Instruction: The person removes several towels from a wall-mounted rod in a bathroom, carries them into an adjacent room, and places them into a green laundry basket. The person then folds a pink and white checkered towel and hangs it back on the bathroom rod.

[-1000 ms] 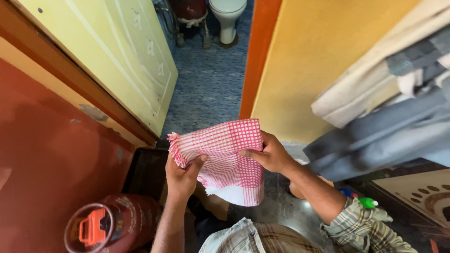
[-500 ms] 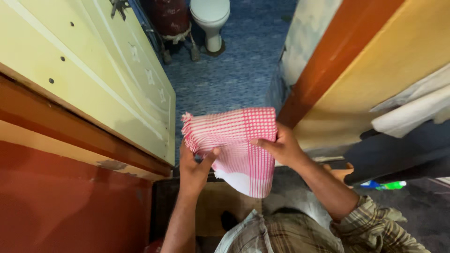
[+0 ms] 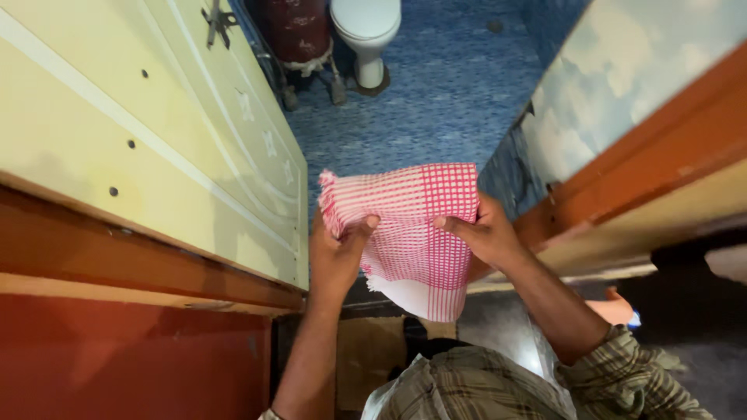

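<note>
A red and white checked cloth (image 3: 412, 225) with a fringed left edge is held up in front of me, folded over, its lower part hanging down. My left hand (image 3: 336, 253) pinches its left side, thumb on top. On its right edge my right hand (image 3: 486, 233) grips it, thumb across the front. Both hands are at a doorway over a blue floor (image 3: 436, 101).
A pale yellow door (image 3: 156, 117) stands open on the left, next to an orange-brown frame (image 3: 132, 264) and red wall (image 3: 117, 358). A white toilet (image 3: 366, 31) and a dark red cylinder (image 3: 292, 31) stand at the far end. Another door frame (image 3: 638, 179) rises at right.
The view has moved forward into the doorway; the gas cylinder at lower left and the hanging clothes at right have left view. Both hands keep hold of the cloth, slightly higher.
</note>
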